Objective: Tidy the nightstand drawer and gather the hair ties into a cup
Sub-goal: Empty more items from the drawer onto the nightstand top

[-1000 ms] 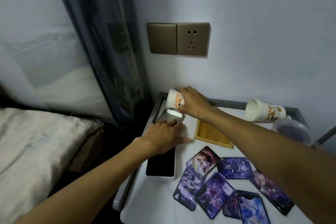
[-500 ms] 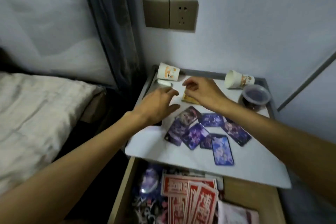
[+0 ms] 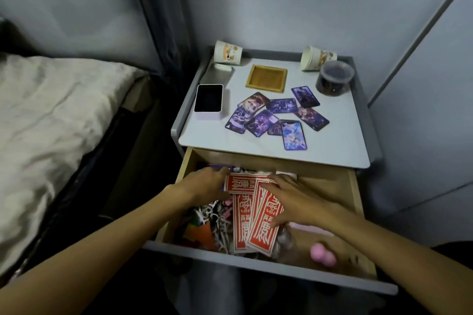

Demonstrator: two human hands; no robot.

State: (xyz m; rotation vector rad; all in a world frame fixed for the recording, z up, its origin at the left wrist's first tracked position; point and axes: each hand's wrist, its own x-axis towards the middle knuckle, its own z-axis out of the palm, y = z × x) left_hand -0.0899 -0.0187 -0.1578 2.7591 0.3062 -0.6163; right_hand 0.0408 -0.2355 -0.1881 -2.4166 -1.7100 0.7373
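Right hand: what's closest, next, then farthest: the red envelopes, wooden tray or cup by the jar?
1. Red envelopes, under the right hand, in the drawer.
2. Wooden tray, on the nightstand top.
3. Cup by the jar, back right corner.

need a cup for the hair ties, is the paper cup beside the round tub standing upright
No, the paper cup lies on its side beside the round tub, its open mouth showing.

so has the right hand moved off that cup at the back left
Yes. The right hand left the paper cup at the back left and came toward the person, into the open drawer, onto the red envelopes.
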